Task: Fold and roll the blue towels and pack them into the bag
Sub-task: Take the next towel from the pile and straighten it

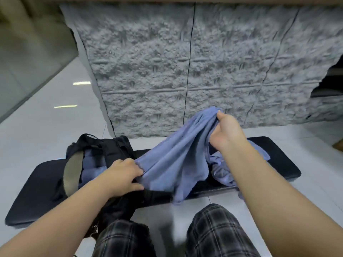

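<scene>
Head view: your right hand (225, 129) pinches bunched edge of blue towel (176, 160), lifted above desk (278, 158). Your left hand (124, 173) grips its lower corner, just beside bag (111, 145). Bag open, rolled towels (91, 167) inside, under left wrist. More blue cloth (222, 171) heaped below right forearm.

Step, judged: spreading towel before folding. Next: find matching corners, pull taut, lay flat on desk.

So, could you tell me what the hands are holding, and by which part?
Both hold one blue towel: the right hand grips its raised upper edge, the left hand pinches its lower edge.
</scene>
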Tool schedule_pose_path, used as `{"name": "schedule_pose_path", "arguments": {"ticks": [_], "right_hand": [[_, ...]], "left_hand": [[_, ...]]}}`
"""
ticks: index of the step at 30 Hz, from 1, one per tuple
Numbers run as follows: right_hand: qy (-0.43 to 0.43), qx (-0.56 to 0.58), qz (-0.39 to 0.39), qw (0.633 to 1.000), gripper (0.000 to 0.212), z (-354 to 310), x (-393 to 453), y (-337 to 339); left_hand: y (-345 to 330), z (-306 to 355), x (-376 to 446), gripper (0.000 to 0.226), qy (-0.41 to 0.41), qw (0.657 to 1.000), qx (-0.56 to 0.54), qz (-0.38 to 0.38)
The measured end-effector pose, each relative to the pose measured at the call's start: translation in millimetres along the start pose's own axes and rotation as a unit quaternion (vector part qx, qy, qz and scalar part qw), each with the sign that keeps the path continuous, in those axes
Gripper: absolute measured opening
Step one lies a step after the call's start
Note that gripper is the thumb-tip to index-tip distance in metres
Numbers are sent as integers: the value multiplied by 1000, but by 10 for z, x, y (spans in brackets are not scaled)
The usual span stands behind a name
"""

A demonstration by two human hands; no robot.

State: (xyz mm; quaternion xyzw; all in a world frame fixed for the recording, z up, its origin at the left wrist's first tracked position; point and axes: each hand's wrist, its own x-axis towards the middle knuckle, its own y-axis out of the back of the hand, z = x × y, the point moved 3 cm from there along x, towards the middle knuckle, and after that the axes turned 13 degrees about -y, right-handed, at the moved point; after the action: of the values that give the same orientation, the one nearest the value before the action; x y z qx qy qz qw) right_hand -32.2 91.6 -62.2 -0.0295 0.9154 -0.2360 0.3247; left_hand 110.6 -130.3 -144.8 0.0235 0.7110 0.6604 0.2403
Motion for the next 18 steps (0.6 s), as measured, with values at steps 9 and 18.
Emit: {"name": "schedule_pose_path", "arguments": {"ticks": [9, 18], "right_hand": [[260, -344, 136, 892, 29, -512, -713, 383], [322, -439, 148, 826, 9, -393, -1021, 622]], "left_hand": [[964, -134, -746, 23, -38, 948, 183, 257], [1243, -50, -1173, 16, 191, 938, -39, 286]]}}
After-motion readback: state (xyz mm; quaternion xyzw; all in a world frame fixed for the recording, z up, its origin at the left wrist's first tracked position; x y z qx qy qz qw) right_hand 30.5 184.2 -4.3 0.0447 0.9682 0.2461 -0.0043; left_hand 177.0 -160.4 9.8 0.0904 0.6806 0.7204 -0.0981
